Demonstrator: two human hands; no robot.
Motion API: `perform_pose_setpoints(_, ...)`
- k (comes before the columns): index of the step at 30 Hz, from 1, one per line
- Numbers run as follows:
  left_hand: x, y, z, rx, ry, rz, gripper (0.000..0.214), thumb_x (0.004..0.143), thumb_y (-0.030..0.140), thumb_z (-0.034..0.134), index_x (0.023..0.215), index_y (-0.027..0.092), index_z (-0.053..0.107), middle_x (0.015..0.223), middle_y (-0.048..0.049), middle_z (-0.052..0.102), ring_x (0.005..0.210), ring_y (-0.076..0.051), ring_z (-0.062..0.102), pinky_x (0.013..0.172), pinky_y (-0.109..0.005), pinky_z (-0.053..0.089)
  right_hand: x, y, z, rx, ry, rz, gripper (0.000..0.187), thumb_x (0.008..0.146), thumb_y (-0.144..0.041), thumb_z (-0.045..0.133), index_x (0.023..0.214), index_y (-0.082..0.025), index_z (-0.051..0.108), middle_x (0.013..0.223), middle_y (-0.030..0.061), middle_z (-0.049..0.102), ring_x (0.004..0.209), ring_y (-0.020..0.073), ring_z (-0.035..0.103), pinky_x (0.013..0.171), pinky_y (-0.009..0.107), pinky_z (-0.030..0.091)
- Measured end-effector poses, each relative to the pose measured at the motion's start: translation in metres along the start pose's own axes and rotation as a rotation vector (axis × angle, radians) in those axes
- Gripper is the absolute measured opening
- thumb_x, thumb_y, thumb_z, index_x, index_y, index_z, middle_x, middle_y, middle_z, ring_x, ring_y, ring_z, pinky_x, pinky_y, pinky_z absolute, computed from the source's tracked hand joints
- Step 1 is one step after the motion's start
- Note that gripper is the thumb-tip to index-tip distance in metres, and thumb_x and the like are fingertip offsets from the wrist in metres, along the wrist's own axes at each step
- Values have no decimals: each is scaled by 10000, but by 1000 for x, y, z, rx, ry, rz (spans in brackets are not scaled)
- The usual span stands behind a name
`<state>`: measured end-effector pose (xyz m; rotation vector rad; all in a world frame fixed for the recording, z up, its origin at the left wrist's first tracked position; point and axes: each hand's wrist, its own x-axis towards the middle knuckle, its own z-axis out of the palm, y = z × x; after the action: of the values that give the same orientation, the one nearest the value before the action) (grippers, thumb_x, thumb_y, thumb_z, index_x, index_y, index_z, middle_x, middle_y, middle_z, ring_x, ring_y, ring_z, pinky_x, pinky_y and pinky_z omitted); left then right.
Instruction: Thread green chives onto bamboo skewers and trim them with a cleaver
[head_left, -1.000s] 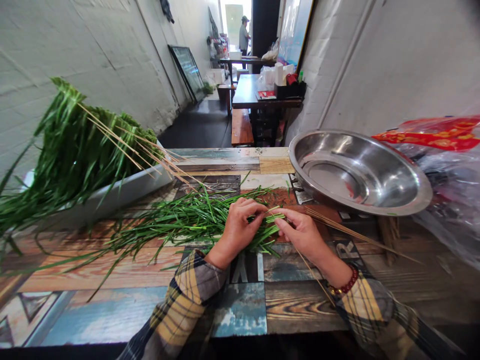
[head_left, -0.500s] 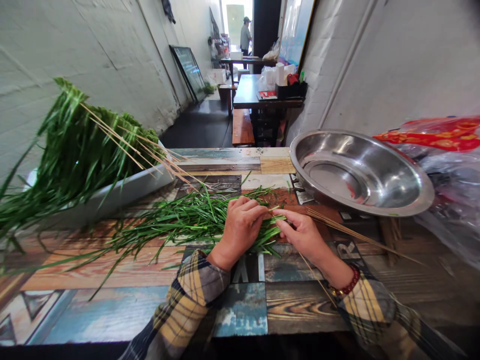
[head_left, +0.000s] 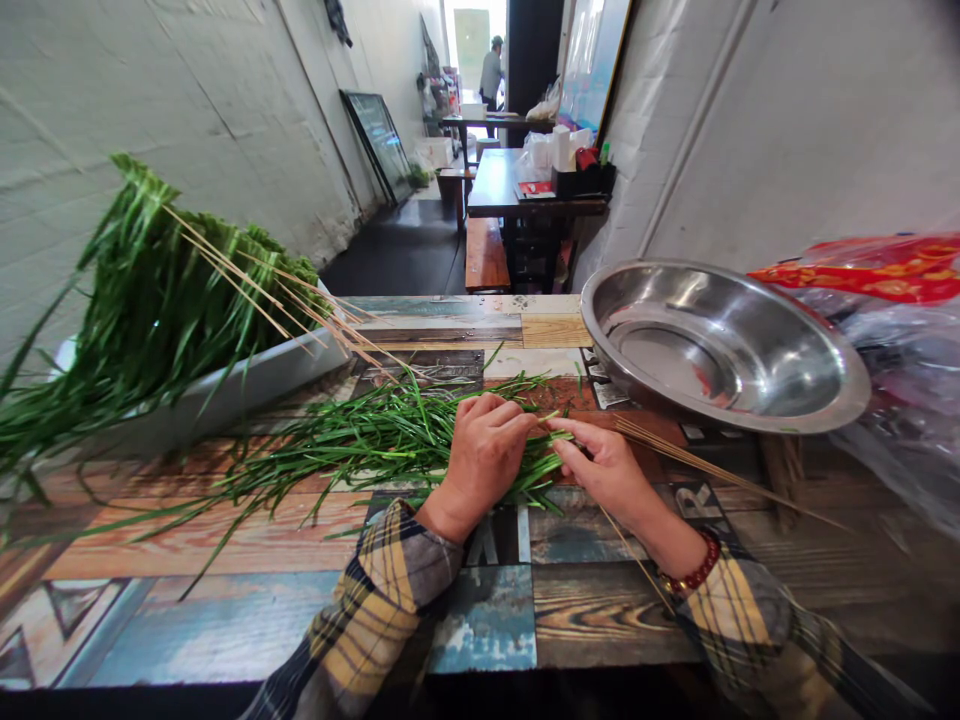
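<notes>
Thumb and forefinger of the right hand point(head_left: 611, 475) pinch pale-ended stems point(head_left: 561, 436), centre of frame; left hand point(head_left: 487, 450) curls beside them, fingertips meeting at the same ends, though whether it grips any I cannot tell. Change over the last second is slight: left knuckles have rolled over towards the right hand, hiding the thumb; right hand holds its place. Reads as fine fingertip work on one small bunch, right side steadying. Loose greens point(head_left: 360, 440) lie behind and left of the left hand, trailing to lower left. One stick point(head_left: 637, 562) slants below the right palm; more sticks point(head_left: 694, 470) fan out right of it. Edges: tray point(head_left: 251, 378) walls off the left, basin point(head_left: 787, 345) rim overhangs upper right, table point(head_left: 480, 620) front edge runs along the bottom. Boards show between the forearms, so pulling back looks easiest; rightward, sticks could be knocked.
</notes>
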<state>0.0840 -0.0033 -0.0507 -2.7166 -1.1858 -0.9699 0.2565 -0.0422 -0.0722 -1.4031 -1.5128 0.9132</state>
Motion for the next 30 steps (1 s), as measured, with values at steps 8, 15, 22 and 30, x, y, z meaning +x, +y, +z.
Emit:
perform_pose_setpoints(8,0,-1,2,-106,-14,-54,175,900,223,503,878,231,676,791,-19,680,814,-178,520,759,-352,321,0,2,-1,55,-14,-6,352,831,-347,541,1072,-140,693,684,19,658,535,110,572,505,218,469)
perform_pose_setpoints(15,3,-6,6,-378,-22,-159,105,844,180,587,805,212,679,776,-7,690,764,-160,542,741,-313,374,0,0,-2,114,-64,16,347,834,-365,537,1058,-149,691,730,16,659,538,98,580,496,206,474)
perform_pose_setpoints(22,6,-6,5,-501,-40,-152,117,846,186,582,771,196,670,738,-10,674,717,-146,552,715,-296,391,1,2,-2,141,-62,10,291,838,-364,539,986,-158,681,747,17,651,540,97,584,478,199,452)
perform_pose_setpoints(30,5,-5,5,-520,-63,-173,121,835,168,581,752,191,667,718,-11,649,721,-147,538,719,-290,389,1,3,0,206,-28,19,331,827,-347,575,1110,-175,572,687,-25,589,549,94,559,481,197,461)
